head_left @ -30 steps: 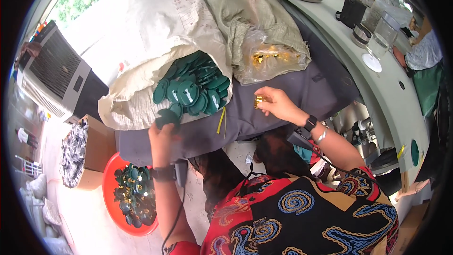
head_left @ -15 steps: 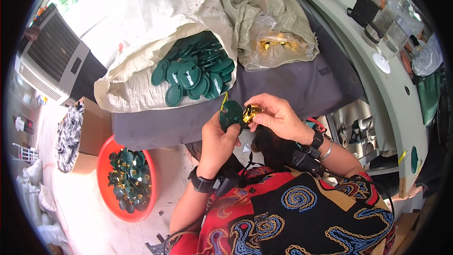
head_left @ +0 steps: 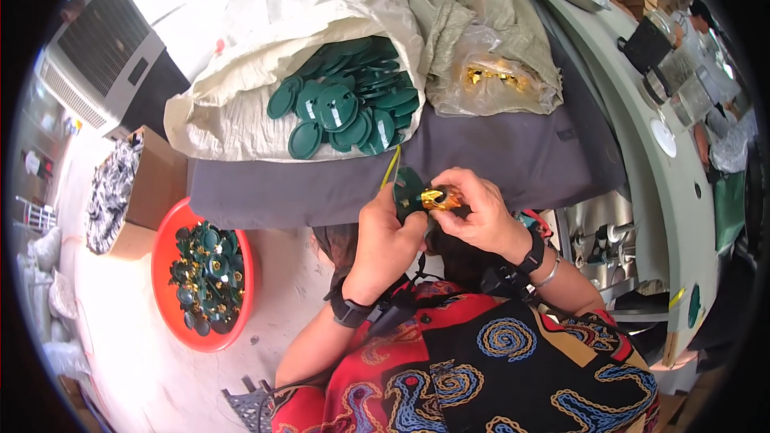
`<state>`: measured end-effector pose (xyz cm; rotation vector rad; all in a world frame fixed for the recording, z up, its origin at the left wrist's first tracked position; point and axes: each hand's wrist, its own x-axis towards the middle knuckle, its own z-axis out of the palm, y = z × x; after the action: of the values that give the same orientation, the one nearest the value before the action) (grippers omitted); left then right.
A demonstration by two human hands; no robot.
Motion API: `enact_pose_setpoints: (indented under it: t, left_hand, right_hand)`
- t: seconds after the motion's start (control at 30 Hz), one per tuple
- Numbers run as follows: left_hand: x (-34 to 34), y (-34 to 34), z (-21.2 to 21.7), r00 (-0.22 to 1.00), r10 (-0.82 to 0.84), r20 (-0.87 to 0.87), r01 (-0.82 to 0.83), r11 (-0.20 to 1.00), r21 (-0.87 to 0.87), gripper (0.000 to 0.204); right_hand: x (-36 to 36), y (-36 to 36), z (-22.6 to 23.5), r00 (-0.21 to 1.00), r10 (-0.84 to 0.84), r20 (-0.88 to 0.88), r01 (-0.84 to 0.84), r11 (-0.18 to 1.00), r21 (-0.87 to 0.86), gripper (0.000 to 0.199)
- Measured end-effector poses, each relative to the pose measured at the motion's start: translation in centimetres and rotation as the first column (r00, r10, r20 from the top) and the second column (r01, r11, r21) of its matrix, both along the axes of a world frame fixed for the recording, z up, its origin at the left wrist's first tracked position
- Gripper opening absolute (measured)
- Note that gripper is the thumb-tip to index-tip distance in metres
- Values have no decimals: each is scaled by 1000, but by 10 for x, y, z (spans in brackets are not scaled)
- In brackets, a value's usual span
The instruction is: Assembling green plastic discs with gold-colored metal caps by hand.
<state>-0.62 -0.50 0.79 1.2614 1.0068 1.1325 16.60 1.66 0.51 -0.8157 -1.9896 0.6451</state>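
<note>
My left hand (head_left: 383, 244) is closed on the edge of a green plastic disc (head_left: 407, 190), which is tilted on its side in front of my body. Between the fingers of my right hand (head_left: 480, 212) is a shiny gold fitting (head_left: 440, 198), its end against the disc's face. Whether the two are joined cannot be seen. Beyond my hands, a white woven sack (head_left: 233, 124) lies with its mouth towards me, spilling green discs (head_left: 337, 107). To its right, a greenish-grey sack (head_left: 509, 28) with a clear plastic liner holds gold pieces (head_left: 493, 78).
On the floor at left stands an orange-red basin (head_left: 159, 273) of green discs with gold parts. Behind it are a cardboard box (head_left: 144, 192) and an air cooler (head_left: 100, 48). A pale curved counter (head_left: 642, 160) runs along the right, with jars and a person (head_left: 690, 28) beyond.
The gold fitting has come up against the disc, and the disc has turned more edge-on. My view has shifted a little, so the sacks and basin sit differently in it.
</note>
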Motion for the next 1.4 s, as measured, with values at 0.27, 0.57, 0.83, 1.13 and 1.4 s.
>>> enact_pose_setpoints:
  t: [0.27,0.57,0.83,1.13,1.4]
  left_hand:
    - [5,1,0,933,166,-319,-51,939,340,13]
    - [9,-3,10,882,247,-401,-27,876,481,15]
    - [14,-4,1,841,294,-454,-6,844,536,18]
    - [5,-4,-3,699,447,-558,112,703,703,32]
    - [-14,2,-29,890,357,-282,-203,867,455,19]
  right_hand:
    - [5,5,-4,992,18,127,-18,1000,2,36]
    - [9,2,10,804,8,-594,-544,410,-732,24]
    - [7,7,0,993,111,46,-102,982,-157,27]
    - [-8,-7,11,775,-103,-624,-549,378,-745,28]
    - [-11,8,4,898,26,-440,-404,446,-799,35]
